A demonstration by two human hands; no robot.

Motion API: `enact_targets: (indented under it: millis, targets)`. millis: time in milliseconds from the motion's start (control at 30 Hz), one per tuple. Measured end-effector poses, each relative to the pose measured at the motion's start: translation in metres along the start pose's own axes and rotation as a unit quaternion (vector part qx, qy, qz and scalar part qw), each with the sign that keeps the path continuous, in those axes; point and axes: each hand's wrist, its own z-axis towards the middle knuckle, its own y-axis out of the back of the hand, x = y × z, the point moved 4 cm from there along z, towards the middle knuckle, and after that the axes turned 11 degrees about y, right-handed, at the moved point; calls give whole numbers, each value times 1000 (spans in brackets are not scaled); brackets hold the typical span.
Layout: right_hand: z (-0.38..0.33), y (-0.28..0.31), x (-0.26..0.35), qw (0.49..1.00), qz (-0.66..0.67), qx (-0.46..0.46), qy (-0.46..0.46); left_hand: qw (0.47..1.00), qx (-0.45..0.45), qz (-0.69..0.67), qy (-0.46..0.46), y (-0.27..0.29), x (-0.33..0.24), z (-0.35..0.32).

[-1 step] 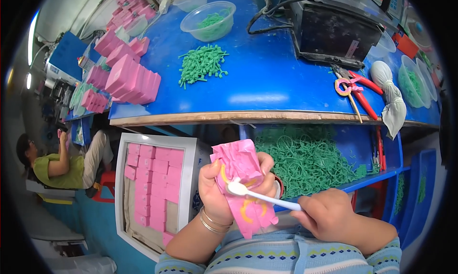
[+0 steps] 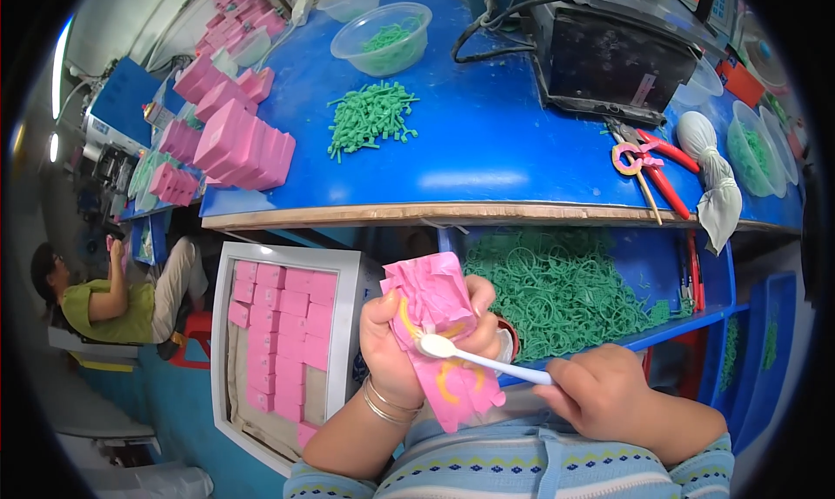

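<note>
While the left hand [image 2: 396, 342] closes its fingers around one pink packet [image 2: 439, 334] bearing yellow curved markings, held low at centre frame, the right hand [image 2: 609, 395] at four o'clock pinches the handle of one white plastic spoon [image 2: 478, 358]; the spoon's bowl rests against the packet's face.

Item counts, by position from the packet:
- Two bangles [image 2: 389, 403] on the left wrist, at seven o'clock.
- One grey tray [image 2: 228, 342] at nine o'clock, holding rows of flat pink packets [image 2: 278, 325]; exact number unclear, well over a dozen.
- One blue bin [image 2: 670, 273] of loose green rings [image 2: 557, 286] at two o'clock, too many to count.
- One blue workbench [image 2: 487, 151] at twelve o'clock, carrying one heap of small green pieces [image 2: 370, 116], stacks of pink boxes [image 2: 235, 138] at eleven o'clock, and one clear bowl [image 2: 383, 38] with green pieces inside.
- One black machine [image 2: 609, 56] at one o'clock.
- One pair of red-handled scissors [image 2: 652, 164] and one tied white cloth bag [image 2: 709, 177] at two o'clock, on the bench.
- One seated person in a green top [image 2: 104, 303] at nine o'clock, well apart.
</note>
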Motion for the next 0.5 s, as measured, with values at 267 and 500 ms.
enact_targets:
  millis: [267, 500]
  targets:
    - [4, 11, 1, 996, -81, -11, 29, 1000, -3, 2, 12, 0, -4, -4]
    - [4, 19, -15, 990, -134, -49, 25, 982, -184, -19, -48, -5, -9, -6]
